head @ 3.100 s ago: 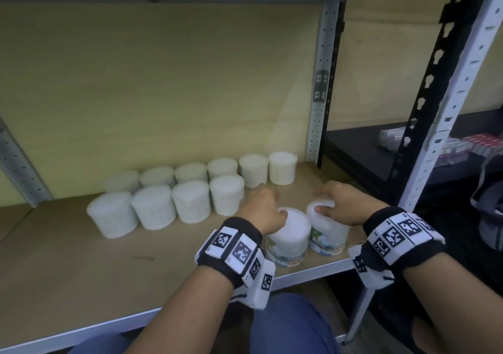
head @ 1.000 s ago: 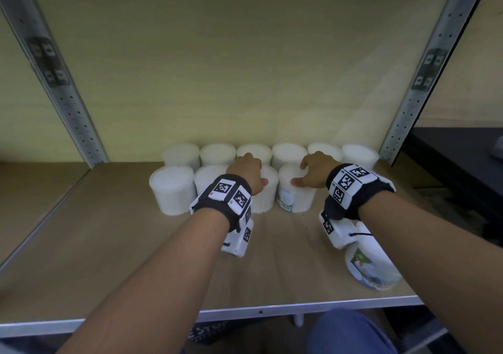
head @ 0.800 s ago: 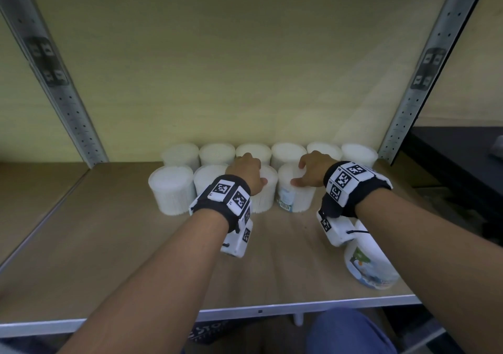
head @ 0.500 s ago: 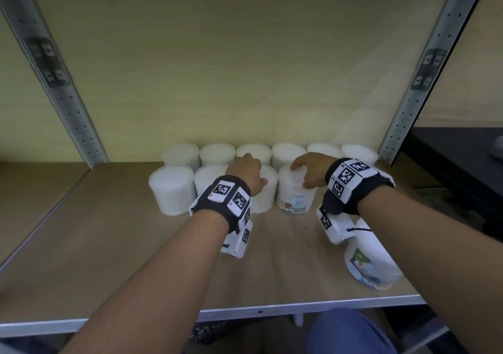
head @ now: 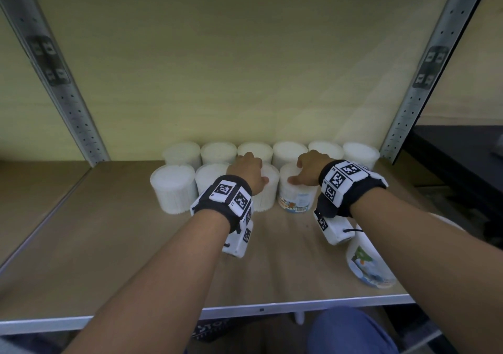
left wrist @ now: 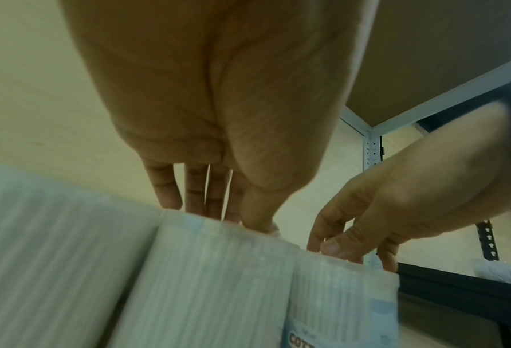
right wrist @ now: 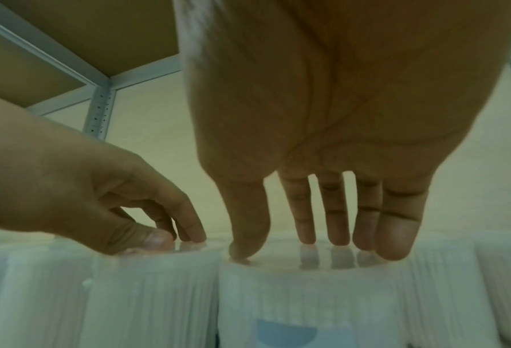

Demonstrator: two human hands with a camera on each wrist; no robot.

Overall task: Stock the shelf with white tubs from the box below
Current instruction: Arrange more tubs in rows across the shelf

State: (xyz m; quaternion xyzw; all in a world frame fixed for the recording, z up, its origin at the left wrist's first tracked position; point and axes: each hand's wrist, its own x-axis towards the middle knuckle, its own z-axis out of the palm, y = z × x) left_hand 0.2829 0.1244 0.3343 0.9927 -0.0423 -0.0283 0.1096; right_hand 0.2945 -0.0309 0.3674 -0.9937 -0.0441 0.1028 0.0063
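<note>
Both hands reach to the front row of tubs: the left hand (head: 249, 172) rests its fingertips on the lid of an unlabelled tub (head: 265, 190), fingers only lightly bent and grasping nothing, while the right hand (head: 309, 168) lays nearly straight fingers (right wrist: 333, 212) on the lid of the labelled tub (head: 298, 196) just beside it, also released. Largest around them is the shelf (head: 109, 245), a matte tan board with a pale metal front lip, framed by perforated grey steel uprights (head: 62, 87) against a yellowish back panel. Two rows of squat cylindrical white tubs (head: 172, 187), translucent and finely ribbed by their packed contents, stand at the back, touching one another. The labelled tub shows a blue and orange sticker with a barcode and letters reading "COT". One more tub (head: 368, 264) lies tipped near the shelf's front right edge, showing a colourful label, its print too blurred to read.
</note>
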